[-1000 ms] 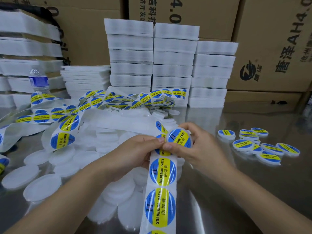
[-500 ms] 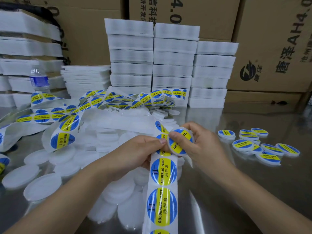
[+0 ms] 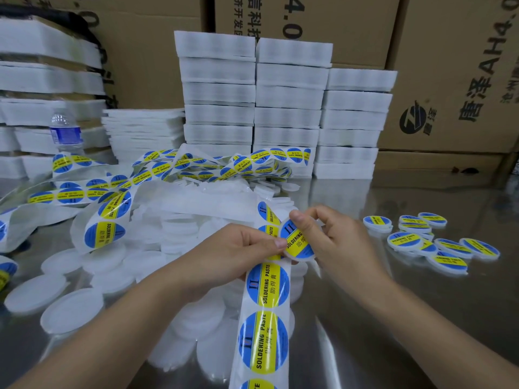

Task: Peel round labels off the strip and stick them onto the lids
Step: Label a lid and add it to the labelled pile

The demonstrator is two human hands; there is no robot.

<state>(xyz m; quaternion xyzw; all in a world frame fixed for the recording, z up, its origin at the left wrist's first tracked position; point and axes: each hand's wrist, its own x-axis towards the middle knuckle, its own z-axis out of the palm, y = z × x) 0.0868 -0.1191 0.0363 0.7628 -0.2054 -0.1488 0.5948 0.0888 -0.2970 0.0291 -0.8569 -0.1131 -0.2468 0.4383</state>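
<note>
Blue-yellow label strip (image 3: 264, 318) hangs; labelled lid (image 3: 297, 242) tilted beside it.

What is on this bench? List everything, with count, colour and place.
White paper strip of round blue-and-yellow labels: at least one, long; runs from the bottom edge up through both hands to a tangled heap at the back.
Round white plastic lid bearing a label: one; in the right hand, against the strip.
Plain round white plastic lids: many; piled left and centre.
Labelled white lids: roughly nine; loose cluster at right.
White foam trays: many; stacked at the back and left.
Brown cardboard boxes: several; behind the stacks.
Clear plastic water bottle with blue label: one; back left.
Shiny metal table: one; under everything.
Left hand: pinches the strip.
Right hand: grips the lid.
</note>
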